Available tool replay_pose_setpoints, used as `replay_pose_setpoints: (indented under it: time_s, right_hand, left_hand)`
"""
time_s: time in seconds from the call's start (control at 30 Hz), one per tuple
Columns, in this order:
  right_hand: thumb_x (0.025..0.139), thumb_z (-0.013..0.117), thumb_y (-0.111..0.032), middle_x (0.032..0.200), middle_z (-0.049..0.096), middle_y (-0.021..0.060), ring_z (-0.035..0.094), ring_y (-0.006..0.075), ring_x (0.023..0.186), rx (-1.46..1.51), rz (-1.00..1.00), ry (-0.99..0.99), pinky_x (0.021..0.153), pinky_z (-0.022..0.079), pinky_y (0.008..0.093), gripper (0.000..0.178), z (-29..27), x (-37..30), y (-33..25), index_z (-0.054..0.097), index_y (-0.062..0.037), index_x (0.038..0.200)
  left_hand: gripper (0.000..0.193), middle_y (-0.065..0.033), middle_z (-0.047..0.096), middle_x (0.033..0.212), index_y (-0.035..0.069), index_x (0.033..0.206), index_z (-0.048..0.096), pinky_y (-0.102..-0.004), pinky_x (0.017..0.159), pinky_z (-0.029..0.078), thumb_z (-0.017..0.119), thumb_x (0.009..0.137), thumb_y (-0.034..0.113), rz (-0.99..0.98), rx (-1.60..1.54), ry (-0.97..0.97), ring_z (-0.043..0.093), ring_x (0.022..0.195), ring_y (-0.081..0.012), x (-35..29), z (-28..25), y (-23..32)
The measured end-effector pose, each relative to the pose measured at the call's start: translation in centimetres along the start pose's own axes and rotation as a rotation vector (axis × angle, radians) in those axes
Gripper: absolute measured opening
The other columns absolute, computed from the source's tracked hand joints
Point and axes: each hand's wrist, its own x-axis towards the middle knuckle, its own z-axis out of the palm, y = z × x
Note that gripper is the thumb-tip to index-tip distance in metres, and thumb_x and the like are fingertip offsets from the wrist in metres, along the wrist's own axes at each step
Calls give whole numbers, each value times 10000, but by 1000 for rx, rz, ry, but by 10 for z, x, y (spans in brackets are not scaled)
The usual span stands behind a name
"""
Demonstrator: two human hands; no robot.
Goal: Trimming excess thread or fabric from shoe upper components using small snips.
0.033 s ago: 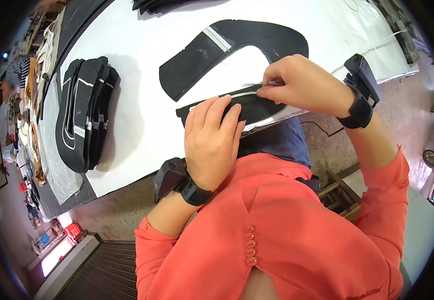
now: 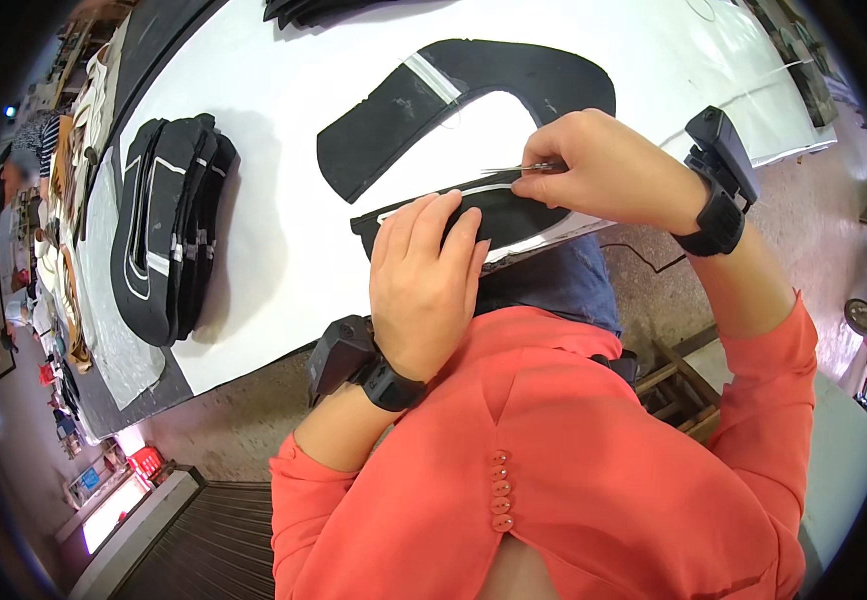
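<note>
My left hand (image 2: 424,275) lies flat with fingers outstretched, pressing on a folded black shoe-upper-like piece (image 2: 519,213) at the table's near edge. A narrow white strip (image 2: 489,188) runs along that piece's far edge. My right hand (image 2: 594,170) is closed around a small pointed metal tool (image 2: 512,169), its thin tips pointing left; whether it is snips or tweezers cannot be made out. The right thumb and fingertip meet at the right end of the white strip. Just beyond lies a flat, curved black piece (image 2: 379,130) with a whitish band (image 2: 434,78) across it.
At the left, a stack of black pieces with white lines (image 2: 169,225) stands on the white-covered table (image 2: 264,300). More black pieces (image 2: 329,10) lie at the far edge. A person in a striped top (image 2: 49,140) is at the far left. A wooden frame (image 2: 679,390) stands below the table.
</note>
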Motion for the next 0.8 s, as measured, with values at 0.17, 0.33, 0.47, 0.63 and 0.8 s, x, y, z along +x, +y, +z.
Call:
replay_pose_setpoints:
  time_s: [0.17,0.33,0.47,0.63,0.8]
  right_hand:
    - [871,703,-194,703,663,177,626,274,636,-14,-121,138,623,489,366,238,0,4,2,709,43,850]
    - [826,695,-218,716,654,213,659,366,676,160,-50,178,651,514,402,258,-4,6,-10,713,38,817]
    - [805,709,-233,712,656,211,664,363,683,-12,4,193,658,523,393,266,5,4,5,716,32,813]
    - [798,704,-225,726,668,215,677,366,702,-20,15,190,672,534,400,259,10,3,7,724,32,819]
    - [832,737,-185,682,629,167,604,271,603,-65,-44,189,604,471,365,233,10,6,12,691,44,838]
  left_hand:
    - [289,-123,653,1210,27,1124,700,-426,927,501,762,843,46,-19,-44,23,620,1087,-330,0,3,1]
    - [289,-125,652,1214,27,1133,696,-429,932,502,756,851,45,-37,-65,17,621,1091,-334,-2,3,1]
    - [287,-128,654,1225,24,1131,694,-431,942,502,754,851,40,-33,-64,18,622,1111,-335,-3,5,1]
    - [285,-142,654,1262,9,1142,670,-443,977,502,721,862,3,-41,-77,67,621,1158,-349,-6,10,3]
    - [262,-152,646,1265,8,1125,660,-453,975,514,688,866,-21,66,-119,14,624,1167,-361,9,20,11]
